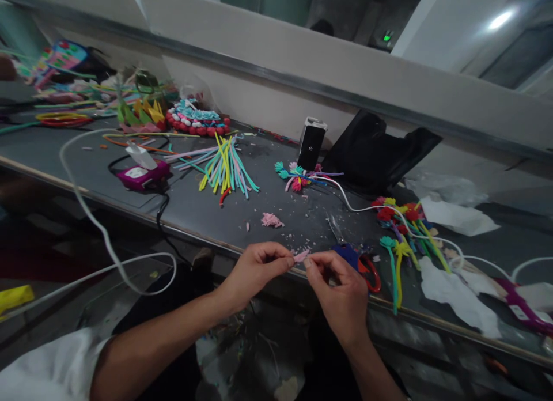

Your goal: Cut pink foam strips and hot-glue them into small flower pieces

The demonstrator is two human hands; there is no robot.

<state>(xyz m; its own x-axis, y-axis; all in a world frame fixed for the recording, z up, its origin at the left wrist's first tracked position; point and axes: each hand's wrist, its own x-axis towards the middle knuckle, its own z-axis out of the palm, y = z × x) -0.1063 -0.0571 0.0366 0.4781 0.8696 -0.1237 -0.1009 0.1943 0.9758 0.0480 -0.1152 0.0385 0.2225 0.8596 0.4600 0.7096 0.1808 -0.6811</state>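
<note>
My left hand (254, 269) and my right hand (341, 291) meet at the near edge of a dark grey table (276, 208). Both pinch a small pink fuzzy piece (301, 255) between thumb and fingertips. A tuft of pink scraps (271, 219) lies on the table just beyond it. Scissors with blue and red handles (358, 261) lie right behind my right hand.
A fan of coloured pipe cleaners (224, 165) lies mid-table, small pipe-cleaner flowers (298, 176) and a bunch of them (401, 228) to the right. A black bag (375, 150), a black-and-white box (311, 142), a magenta device (140, 175), white cables (90, 216) and white paper (458, 291) are around.
</note>
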